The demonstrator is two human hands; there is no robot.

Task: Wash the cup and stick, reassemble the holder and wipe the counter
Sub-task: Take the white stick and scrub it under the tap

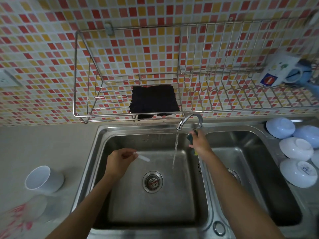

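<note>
My left hand (119, 161) pinches a short white stick (144, 157) over the left basin of the steel sink (103, 135). My right hand (200, 143) grips a green and yellow sponge (190, 138) and reaches up at the tap handle (199, 125). Water runs from the tap spout (179, 125) into the basin, just right of the stick. A white cup (44, 179) stands on the grey counter (43, 144) left of the sink. In front of it lies a clear holder part with red print (25, 209), blurred.
A wire rack (82, 114) hangs on the tiled wall with a dark cloth (155, 99) draped on it. Several pale bowls (296, 149) lie upside down right of the sink. A white mug (279, 69) sits in the rack's right end. The drain strainer (152, 181) is in the left basin.
</note>
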